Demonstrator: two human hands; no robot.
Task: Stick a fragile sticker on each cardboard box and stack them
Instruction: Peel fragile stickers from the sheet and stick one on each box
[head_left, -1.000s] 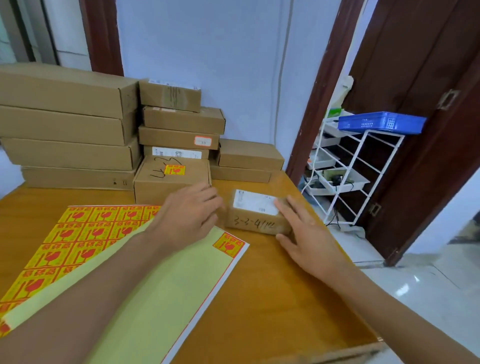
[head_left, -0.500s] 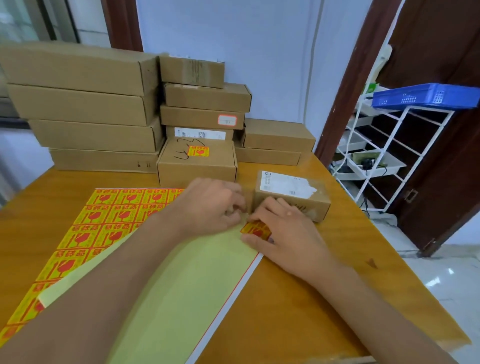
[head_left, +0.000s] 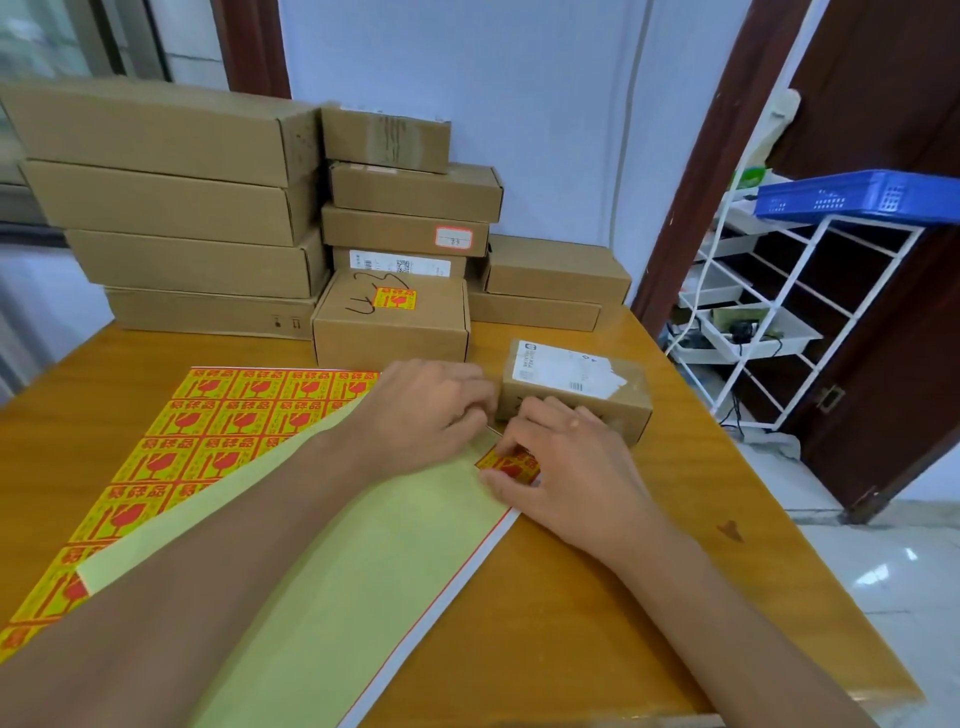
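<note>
A small cardboard box (head_left: 576, 384) with a white shipping label lies on the wooden table (head_left: 597, 597), just beyond my hands. One red-and-yellow fragile sticker (head_left: 511, 462) sits at the far corner of a pale green backing sheet (head_left: 363, 545). My right hand (head_left: 566, 467) pinches this sticker between thumb and fingertips. My left hand (head_left: 426, 415) has curled fingers on the sheet's corner right beside it, and what the fingertips grip is hidden. Behind them stands a cardboard box (head_left: 389, 327) that bears a fragile sticker (head_left: 396, 299) on top.
A full sheet of fragile stickers (head_left: 228, 415) lies on the left under the green sheet. Stacks of cardboard boxes (head_left: 171, 208) line the wall at the back. A white wire rack (head_left: 769, 322) with a blue basket (head_left: 857, 197) stands off the table's right edge.
Both hands left the small box and came together at the lone sticker on the sheet's corner. The small box now lies a little farther right.
</note>
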